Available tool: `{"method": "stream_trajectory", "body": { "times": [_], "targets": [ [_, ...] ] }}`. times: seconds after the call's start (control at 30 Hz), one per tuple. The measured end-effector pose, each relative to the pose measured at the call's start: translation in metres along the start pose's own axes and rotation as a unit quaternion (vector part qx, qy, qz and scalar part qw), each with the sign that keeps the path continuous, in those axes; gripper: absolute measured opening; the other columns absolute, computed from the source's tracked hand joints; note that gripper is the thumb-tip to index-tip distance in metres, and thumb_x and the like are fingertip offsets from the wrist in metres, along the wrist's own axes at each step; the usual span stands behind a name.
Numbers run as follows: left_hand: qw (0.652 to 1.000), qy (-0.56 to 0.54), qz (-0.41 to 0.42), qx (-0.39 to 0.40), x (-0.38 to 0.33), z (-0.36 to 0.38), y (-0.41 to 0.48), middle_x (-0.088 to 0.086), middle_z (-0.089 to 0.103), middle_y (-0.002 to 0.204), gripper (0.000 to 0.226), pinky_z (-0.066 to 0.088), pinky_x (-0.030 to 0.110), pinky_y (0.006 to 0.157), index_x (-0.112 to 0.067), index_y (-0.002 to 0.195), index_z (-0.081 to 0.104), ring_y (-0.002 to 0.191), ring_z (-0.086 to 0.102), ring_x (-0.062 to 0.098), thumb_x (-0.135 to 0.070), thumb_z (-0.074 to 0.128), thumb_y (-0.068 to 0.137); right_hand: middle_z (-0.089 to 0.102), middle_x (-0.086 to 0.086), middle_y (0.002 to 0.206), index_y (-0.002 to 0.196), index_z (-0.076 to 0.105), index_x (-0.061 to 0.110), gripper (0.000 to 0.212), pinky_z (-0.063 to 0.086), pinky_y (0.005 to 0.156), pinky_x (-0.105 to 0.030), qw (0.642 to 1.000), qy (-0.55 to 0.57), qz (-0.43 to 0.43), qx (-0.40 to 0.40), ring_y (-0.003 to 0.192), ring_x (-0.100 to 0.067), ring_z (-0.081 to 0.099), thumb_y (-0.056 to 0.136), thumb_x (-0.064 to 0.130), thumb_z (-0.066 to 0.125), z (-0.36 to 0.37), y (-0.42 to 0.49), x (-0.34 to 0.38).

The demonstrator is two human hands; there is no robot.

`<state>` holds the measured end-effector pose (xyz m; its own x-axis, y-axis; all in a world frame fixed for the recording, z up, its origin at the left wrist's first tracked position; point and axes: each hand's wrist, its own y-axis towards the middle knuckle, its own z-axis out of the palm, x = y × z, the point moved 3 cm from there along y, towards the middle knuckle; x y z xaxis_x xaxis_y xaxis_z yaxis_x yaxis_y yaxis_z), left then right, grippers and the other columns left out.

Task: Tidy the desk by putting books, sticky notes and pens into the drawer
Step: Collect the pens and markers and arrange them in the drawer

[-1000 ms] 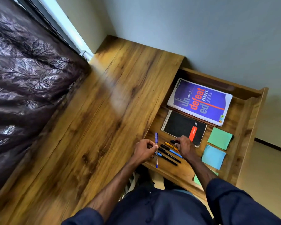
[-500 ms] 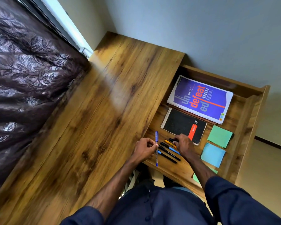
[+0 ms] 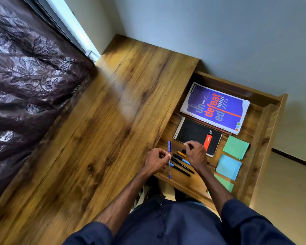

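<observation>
Now, far on your left hangs a dark curtain with leaves on it, and it touches the edge of the desk. Your left hand is at the desk's right edge. Its fingers are curled and they pinch a blue pen. That pen stands up and down in the picture, cap at the top, right over the left side of the open drawer.

Just beside it, other pens lie close together on the drawer floor, black ones, one with blue and one orange. Your right hand is over them. Its fingers are curled and the thumb meets a fingertip. You may have something small in there, but it is hard to tell.

Past that hand lies a black notebook with a red patch. Behind it, at the back of the drawer, lies a purple book.

To the right sit sticky notes in a row: a green pad, a blue pad and a second green one near your right sleeve.
</observation>
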<state>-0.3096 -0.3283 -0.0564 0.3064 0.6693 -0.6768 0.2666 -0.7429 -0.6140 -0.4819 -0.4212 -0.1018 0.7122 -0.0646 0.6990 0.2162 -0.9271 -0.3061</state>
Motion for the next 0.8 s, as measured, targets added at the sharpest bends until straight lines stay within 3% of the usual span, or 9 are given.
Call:
{"method": "stream_trajectory", "body": {
  "times": [0.17, 0.3, 0.37, 0.43, 0.5, 0.6, 0.8],
  "targets": [
    [0.998, 0.032, 0.02, -0.046, -0.001, 0.006, 0.004, -0.002, 0.076, 0.081, 0.01, 0.063, 0.031, 0.07, -0.016, 0.09, 0.074, 0.073, 0.074, 0.012, -0.025, 0.073, 0.09, 0.078, -0.006, 0.084, 0.094, 0.079, 0.011, 0.031, 0.061, 0.072, -0.04, 0.965, 0.219, 0.034, 0.14, 0.079, -0.022, 0.074, 0.101, 0.034, 0.059, 0.02, -0.017, 0.036],
    [0.994, 0.069, 0.039, -0.075, -0.006, 0.007, 0.006, -0.011, 0.071, 0.073, 0.007, 0.057, 0.024, 0.069, -0.02, 0.085, 0.074, 0.07, 0.068, 0.0, -0.026, 0.074, 0.087, 0.079, -0.007, 0.092, 0.102, 0.079, 0.01, 0.019, 0.063, 0.075, -0.033, 0.928, 0.325, 0.094, 0.158, 0.087, -0.021, 0.076, 0.095, 0.024, 0.069, 0.023, -0.023, 0.037],
    [0.994, 0.08, 0.047, -0.064, -0.008, 0.008, 0.007, -0.009, 0.072, 0.078, 0.009, 0.058, 0.024, 0.072, -0.021, 0.09, 0.075, 0.075, 0.069, 0.001, -0.03, 0.074, 0.088, 0.08, -0.009, 0.095, 0.106, 0.078, 0.008, 0.021, 0.063, 0.076, -0.032, 0.894, 0.387, 0.137, 0.181, 0.088, -0.021, 0.077, 0.093, 0.023, 0.071, 0.018, -0.023, 0.032],
    [0.993, 0.09, 0.053, -0.055, -0.011, 0.01, 0.007, -0.008, 0.074, 0.084, 0.014, 0.058, 0.025, 0.074, -0.02, 0.094, 0.075, 0.078, 0.069, 0.002, -0.033, 0.074, 0.089, 0.08, -0.01, 0.096, 0.111, 0.075, 0.005, 0.026, 0.063, 0.079, -0.034, 0.886, 0.404, 0.164, 0.156, 0.089, -0.023, 0.077, 0.092, 0.022, 0.074, 0.008, -0.02, 0.023],
    [0.993, 0.093, 0.051, -0.055, -0.014, 0.011, 0.006, -0.006, 0.075, 0.088, 0.013, 0.059, 0.029, 0.078, -0.02, 0.094, 0.076, 0.082, 0.07, 0.006, -0.031, 0.074, 0.088, 0.08, -0.011, 0.094, 0.113, 0.073, 0.002, 0.029, 0.063, 0.076, -0.035, 0.908, 0.371, 0.17, 0.097, 0.084, -0.023, 0.076, 0.089, 0.019, 0.076, -0.006, -0.014, 0.012],
    [0.994, 0.086, 0.044, -0.053, -0.014, 0.014, 0.007, -0.006, 0.075, 0.087, 0.007, 0.061, 0.034, 0.084, -0.019, 0.09, 0.076, 0.083, 0.071, 0.008, -0.024, 0.072, 0.087, 0.078, -0.013, 0.098, 0.112, 0.075, 0.002, 0.027, 0.062, 0.077, -0.037, 0.972, 0.204, 0.113, 0.029, 0.087, -0.024, 0.075, 0.088, 0.014, 0.077, -0.03, -0.003, -0.004],
    [0.996, 0.081, 0.036, -0.03, -0.007, 0.021, 0.01, -0.01, 0.073, 0.078, 0.003, 0.061, 0.032, 0.08, -0.022, 0.086, 0.075, 0.069, 0.067, 0.002, -0.022, 0.072, 0.087, 0.077, -0.015, 0.104, 0.114, 0.074, 0.001, 0.028, 0.059, 0.087, -0.038, 0.993, -0.013, 0.085, 0.075, 0.095, -0.026, 0.073, 0.087, 0.008, 0.076, -0.045, 0.006, -0.028]
  ]
}}
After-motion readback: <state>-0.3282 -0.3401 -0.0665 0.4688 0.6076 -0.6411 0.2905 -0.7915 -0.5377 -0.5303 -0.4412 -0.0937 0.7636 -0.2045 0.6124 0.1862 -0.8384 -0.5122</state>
